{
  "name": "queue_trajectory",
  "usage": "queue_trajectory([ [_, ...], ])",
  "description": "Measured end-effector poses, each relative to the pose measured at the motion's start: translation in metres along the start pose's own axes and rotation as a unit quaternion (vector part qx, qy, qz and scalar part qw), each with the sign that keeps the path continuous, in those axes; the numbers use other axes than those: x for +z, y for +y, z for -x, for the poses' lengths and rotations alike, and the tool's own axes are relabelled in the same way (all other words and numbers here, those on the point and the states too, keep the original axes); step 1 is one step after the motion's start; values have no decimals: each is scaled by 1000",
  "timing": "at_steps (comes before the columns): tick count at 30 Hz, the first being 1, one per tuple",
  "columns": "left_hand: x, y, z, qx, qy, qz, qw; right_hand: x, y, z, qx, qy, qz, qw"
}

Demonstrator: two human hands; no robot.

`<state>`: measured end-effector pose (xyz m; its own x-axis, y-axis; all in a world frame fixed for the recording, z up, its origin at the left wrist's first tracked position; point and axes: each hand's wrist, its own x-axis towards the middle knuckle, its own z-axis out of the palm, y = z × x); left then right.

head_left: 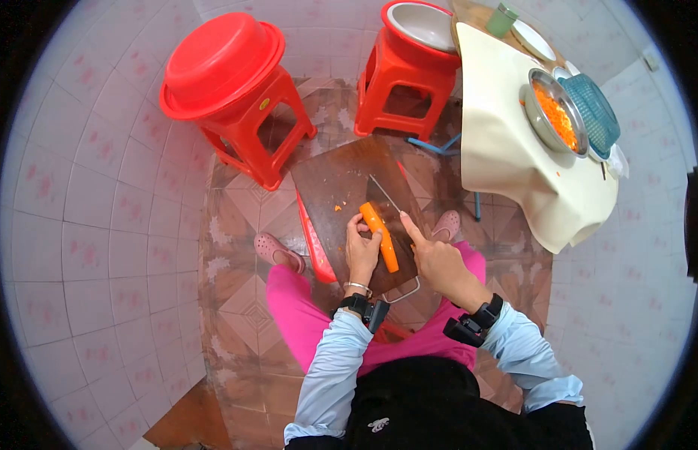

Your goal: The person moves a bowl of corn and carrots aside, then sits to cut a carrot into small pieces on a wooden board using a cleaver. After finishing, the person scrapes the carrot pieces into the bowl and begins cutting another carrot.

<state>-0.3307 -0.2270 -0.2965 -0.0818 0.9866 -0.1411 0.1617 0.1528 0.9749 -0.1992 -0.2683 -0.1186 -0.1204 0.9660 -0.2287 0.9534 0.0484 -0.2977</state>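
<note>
A peeled orange carrot (380, 237) lies lengthwise on the dark wooden cutting board (326, 180). My left hand (361, 251) grips the carrot from its left side, fingers near the upper half. On the right, my right hand (433, 259) is closed round the handle of a knife (385, 193), index finger stretched along its top. The blade points up and left, just beyond the carrot and apart from it. Small orange bits (338, 208) lie on the board left of the carrot.
A red basin (218, 60) sits on a red stool at the upper left. Another red stool (405, 82) holds a white-lined basin. At the right, a cloth-covered table (499, 150) bears a metal bowl (540, 124) of chopped orange pieces and a teal basket (593, 112).
</note>
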Motion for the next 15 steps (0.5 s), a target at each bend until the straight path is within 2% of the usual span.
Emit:
queue_trajectory([
  [5,-2,8,2,-15,-7,-9,1000,21,9,-9,-2,12,-12,1000],
  [7,-2,13,2,-49,-6,-17,999,26,9,-16,-10,21,-16,1000],
  [15,-2,12,2,-43,-5,7,999,49,5,-23,9,59,30,998],
])
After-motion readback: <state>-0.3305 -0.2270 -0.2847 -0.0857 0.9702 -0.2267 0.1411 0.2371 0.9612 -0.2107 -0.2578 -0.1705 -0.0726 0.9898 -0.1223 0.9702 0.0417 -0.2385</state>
